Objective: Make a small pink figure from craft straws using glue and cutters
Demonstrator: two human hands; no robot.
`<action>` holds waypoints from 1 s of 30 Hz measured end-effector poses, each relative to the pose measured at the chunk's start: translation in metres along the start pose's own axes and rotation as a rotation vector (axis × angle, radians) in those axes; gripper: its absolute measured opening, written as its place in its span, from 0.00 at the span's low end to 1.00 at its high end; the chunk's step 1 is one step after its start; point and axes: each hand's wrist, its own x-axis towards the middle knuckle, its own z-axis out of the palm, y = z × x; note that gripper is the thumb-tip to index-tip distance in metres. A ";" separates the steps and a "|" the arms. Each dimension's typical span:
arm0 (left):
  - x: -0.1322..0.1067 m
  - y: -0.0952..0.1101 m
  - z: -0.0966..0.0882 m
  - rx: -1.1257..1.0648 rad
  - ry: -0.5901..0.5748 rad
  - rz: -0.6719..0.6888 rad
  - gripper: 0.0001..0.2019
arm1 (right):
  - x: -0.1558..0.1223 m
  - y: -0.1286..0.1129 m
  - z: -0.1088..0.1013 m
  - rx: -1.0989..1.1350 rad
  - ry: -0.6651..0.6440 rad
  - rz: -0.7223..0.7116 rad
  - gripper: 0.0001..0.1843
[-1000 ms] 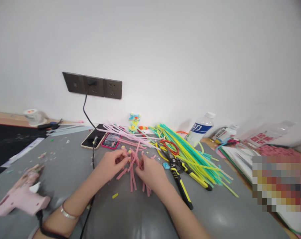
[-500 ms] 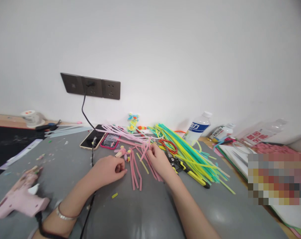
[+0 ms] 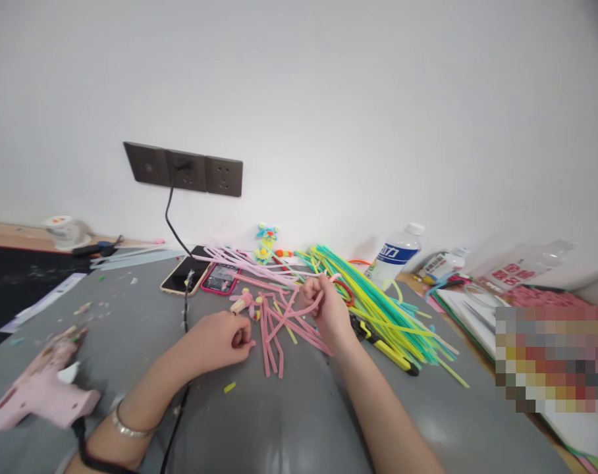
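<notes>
My right hand [image 3: 327, 313] is closed on a pink pipe cleaner [image 3: 306, 308], which slants across the loose pink ones beneath it. Left of it, my left hand [image 3: 220, 341] hovers low over the grey table with curled fingers pressed together; what they hold, if anything, I cannot make out. Just beyond those fingers lies a small pink and yellow pipe-cleaner figure [image 3: 243, 301]. Several cut pink pipe cleaners [image 3: 268, 349] spread between my hands. Yellow-and-black pliers [image 3: 388, 352] lie partly hidden behind my right wrist.
A bundle of green and yellow pipe cleaners [image 3: 378, 303] lies at right, near a plastic bottle [image 3: 395, 255]. Two phones [image 3: 184, 275] rest at the back. A pink glue gun [image 3: 47, 395] is at left; a black cord [image 3: 186, 309] runs down from the wall socket [image 3: 185, 170].
My right hand has moved a little to the right and up, lifting a pink pipe cleaner away from the others. My left hand has stayed nearly in place.
</notes>
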 end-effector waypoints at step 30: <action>0.002 0.032 0.015 -0.443 0.043 0.425 0.10 | -0.008 0.012 0.022 0.418 0.105 0.267 0.23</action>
